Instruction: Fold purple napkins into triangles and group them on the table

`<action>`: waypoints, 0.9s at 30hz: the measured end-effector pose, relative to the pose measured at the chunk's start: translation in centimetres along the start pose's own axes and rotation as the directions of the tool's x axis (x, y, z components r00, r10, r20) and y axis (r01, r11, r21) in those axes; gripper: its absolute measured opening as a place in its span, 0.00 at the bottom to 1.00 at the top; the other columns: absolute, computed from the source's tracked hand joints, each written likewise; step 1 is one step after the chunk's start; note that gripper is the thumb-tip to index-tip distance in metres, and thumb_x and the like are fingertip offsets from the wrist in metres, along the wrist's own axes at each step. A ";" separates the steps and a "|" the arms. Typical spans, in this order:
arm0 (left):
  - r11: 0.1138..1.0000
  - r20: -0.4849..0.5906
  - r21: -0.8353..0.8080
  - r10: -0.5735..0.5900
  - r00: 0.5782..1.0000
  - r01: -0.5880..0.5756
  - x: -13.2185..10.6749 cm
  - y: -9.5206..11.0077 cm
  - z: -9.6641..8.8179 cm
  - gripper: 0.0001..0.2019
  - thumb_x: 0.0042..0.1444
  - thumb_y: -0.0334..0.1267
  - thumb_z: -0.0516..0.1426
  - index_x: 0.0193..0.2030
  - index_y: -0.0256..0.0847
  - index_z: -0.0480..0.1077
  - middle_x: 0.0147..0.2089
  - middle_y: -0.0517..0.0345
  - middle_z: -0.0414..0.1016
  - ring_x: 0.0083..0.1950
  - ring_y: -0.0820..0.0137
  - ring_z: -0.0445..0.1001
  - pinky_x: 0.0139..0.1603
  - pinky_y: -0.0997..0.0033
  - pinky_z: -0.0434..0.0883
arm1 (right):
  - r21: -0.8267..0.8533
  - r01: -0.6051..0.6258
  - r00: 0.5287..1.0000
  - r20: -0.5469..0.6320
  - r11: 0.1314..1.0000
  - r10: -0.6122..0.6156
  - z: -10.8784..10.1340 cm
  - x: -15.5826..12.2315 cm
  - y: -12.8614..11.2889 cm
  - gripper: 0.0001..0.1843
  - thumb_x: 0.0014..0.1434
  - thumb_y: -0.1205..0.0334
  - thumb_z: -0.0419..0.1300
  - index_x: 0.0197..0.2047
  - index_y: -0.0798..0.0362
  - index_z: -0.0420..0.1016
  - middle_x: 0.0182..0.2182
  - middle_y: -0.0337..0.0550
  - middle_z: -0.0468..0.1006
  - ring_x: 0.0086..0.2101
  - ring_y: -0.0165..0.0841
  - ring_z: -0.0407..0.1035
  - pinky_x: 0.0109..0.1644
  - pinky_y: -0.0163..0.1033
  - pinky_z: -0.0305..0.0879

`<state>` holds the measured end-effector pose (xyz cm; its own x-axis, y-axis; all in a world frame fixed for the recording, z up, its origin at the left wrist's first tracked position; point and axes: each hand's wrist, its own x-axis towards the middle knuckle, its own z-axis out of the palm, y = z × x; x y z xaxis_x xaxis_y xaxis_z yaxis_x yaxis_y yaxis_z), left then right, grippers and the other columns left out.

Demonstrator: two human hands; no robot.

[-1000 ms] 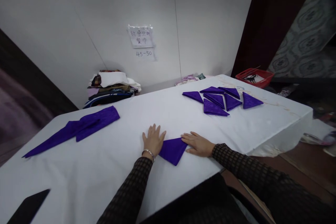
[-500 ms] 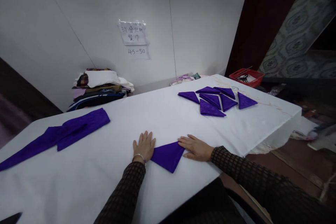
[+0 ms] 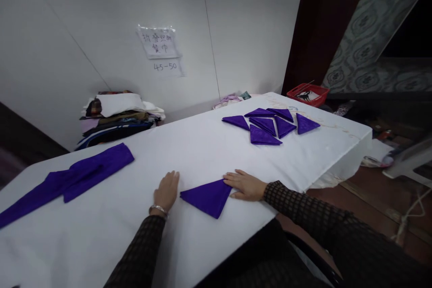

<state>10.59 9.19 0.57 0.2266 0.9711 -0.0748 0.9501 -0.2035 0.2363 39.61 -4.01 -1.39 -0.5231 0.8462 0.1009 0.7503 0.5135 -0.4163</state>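
A purple napkin [image 3: 206,198], folded into a triangle, lies flat on the white-covered table before me. My right hand [image 3: 246,185] rests on its right corner, fingers stretched out flat. To the left of the napkin, apart from its left tip, is my left hand [image 3: 166,191], holding nothing, with its fingers extended. Several more folded purple triangles [image 3: 266,135] lie in a group at the back right. Over on the left, long purple cloths [image 3: 97,168] lie overlapped, not shaped into triangles.
White cloth covers the table [image 3: 195,153]. Behind it at left stands a stack of folded clothes [image 3: 118,117]. A red basket [image 3: 308,94] with dark-handled items sits beyond the far right corner. Handwritten paper signs [image 3: 160,49] hang on the wall.
My left hand has come off the napkin's left corner and moved left, uncovering that tip. My right hand stays on the right corner. The whole view has shifted slightly.
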 end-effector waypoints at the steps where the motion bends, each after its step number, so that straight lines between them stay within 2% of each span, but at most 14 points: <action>1: 0.997 -0.025 0.031 0.075 0.997 -0.075 -0.9 0.8 0.4 0.24 0.65 0.39 0.38 0.65 0.45 0.57 0.70 0.52 0.50 0.71 0.59 0.47 0.65 0.41 0.50 | -0.001 0.000 1.000 0.000 1.000 0.000 0.0 0.0 0.0 0.33 0.65 0.48 0.47 0.68 0.55 0.50 0.66 0.53 0.53 0.65 0.37 0.43 0.67 0.53 0.35; 2: 0.987 -0.050 0.065 0.152 0.987 -0.148 -1.9 1.7 0.9 0.24 0.65 0.42 0.40 0.66 0.45 0.56 0.70 0.52 0.49 0.71 0.58 0.45 0.65 0.40 0.46 | -0.002 -0.001 1.000 0.000 1.000 0.001 0.0 0.0 0.0 0.33 0.65 0.48 0.47 0.68 0.55 0.50 0.66 0.53 0.53 0.65 0.37 0.43 0.67 0.53 0.35; 4: 0.949 -0.022 0.108 0.301 0.953 -0.297 -3.5 3.1 2.2 0.25 0.63 0.48 0.43 0.66 0.45 0.56 0.70 0.52 0.49 0.71 0.58 0.43 0.67 0.41 0.42 | -0.005 -0.003 1.000 0.001 1.000 0.003 0.0 0.0 0.0 0.33 0.65 0.48 0.47 0.68 0.55 0.50 0.66 0.53 0.53 0.65 0.37 0.43 0.67 0.53 0.35; 6: 0.929 0.029 0.116 0.349 0.937 -0.350 -4.4 3.8 3.2 0.27 0.63 0.51 0.43 0.66 0.45 0.56 0.70 0.51 0.50 0.71 0.58 0.44 0.67 0.42 0.42 | -0.006 -0.003 1.000 0.000 1.000 0.003 0.1 -0.1 0.1 0.33 0.65 0.48 0.48 0.68 0.54 0.50 0.66 0.52 0.53 0.65 0.37 0.43 0.67 0.53 0.35; 9: 0.951 0.053 0.110 0.285 0.957 -0.289 -4.3 3.1 3.6 0.28 0.62 0.52 0.42 0.67 0.44 0.54 0.71 0.51 0.48 0.71 0.58 0.43 0.66 0.42 0.43 | -0.007 -0.004 1.000 0.000 1.000 0.004 0.1 -0.1 0.1 0.33 0.65 0.49 0.48 0.68 0.53 0.50 0.66 0.52 0.53 0.65 0.37 0.43 0.67 0.53 0.35; 15: 0.992 0.031 0.103 0.075 0.997 -0.077 -2.0 -0.3 2.3 0.28 0.63 0.50 0.40 0.68 0.43 0.51 0.72 0.52 0.43 0.72 0.57 0.41 0.66 0.39 0.43 | -0.009 -0.014 1.000 0.008 1.000 0.014 -0.1 -0.2 0.0 0.33 0.65 0.48 0.48 0.68 0.52 0.50 0.66 0.51 0.53 0.65 0.37 0.44 0.67 0.52 0.36; 18: 0.998 -0.044 0.046 -0.038 0.998 0.040 -1.7 -1.3 1.9 0.27 0.63 0.47 0.40 0.66 0.39 0.56 0.71 0.49 0.48 0.71 0.57 0.44 0.66 0.40 0.45 | -0.014 -0.012 1.000 0.006 1.000 0.013 -0.1 -0.3 0.0 0.33 0.65 0.48 0.48 0.68 0.53 0.50 0.66 0.52 0.53 0.65 0.38 0.44 0.67 0.52 0.36; 20: 0.998 -0.102 -0.054 -0.042 0.994 0.037 -2.1 -1.5 1.8 0.26 0.64 0.45 0.39 0.63 0.37 0.60 0.68 0.48 0.54 0.70 0.60 0.50 0.67 0.46 0.49 | -0.017 -0.012 1.000 0.002 1.000 0.012 0.0 -0.3 0.0 0.33 0.65 0.48 0.48 0.68 0.53 0.50 0.66 0.51 0.53 0.65 0.37 0.44 0.67 0.52 0.36; 22: 0.984 -0.152 -0.158 0.056 0.987 -0.081 -3.2 -1.5 1.8 0.25 0.63 0.43 0.40 0.61 0.37 0.62 0.66 0.49 0.59 0.67 0.64 0.56 0.67 0.56 0.54 | -0.014 -0.010 1.000 -0.002 1.000 0.009 0.1 -0.3 0.1 0.33 0.65 0.48 0.48 0.68 0.53 0.50 0.66 0.51 0.53 0.65 0.37 0.44 0.67 0.52 0.36; 24: 0.945 -0.171 -0.180 0.242 0.955 -0.272 -4.8 -1.3 1.9 0.24 0.60 0.40 0.44 0.61 0.38 0.62 0.66 0.51 0.60 0.67 0.66 0.57 0.67 0.60 0.54 | -0.007 -0.010 1.000 -0.004 1.000 0.010 0.1 -0.3 0.2 0.33 0.65 0.48 0.48 0.68 0.52 0.50 0.66 0.50 0.53 0.65 0.37 0.44 0.67 0.52 0.36; 27: 0.851 -0.084 -0.089 0.512 0.855 -0.518 -7.2 -0.5 2.0 0.30 0.50 0.30 0.49 0.62 0.41 0.61 0.67 0.54 0.58 0.69 0.63 0.51 0.70 0.53 0.46 | -0.003 -0.013 1.000 -0.002 1.000 0.013 0.2 -0.3 0.3 0.33 0.65 0.48 0.48 0.68 0.51 0.50 0.66 0.50 0.53 0.65 0.37 0.44 0.67 0.52 0.36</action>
<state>8.97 2.04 -0.98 0.6623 0.7363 0.1384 0.6717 -0.6654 0.3258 39.88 -4.12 -1.75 -0.5129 0.8529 0.0974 0.7579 0.5031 -0.4152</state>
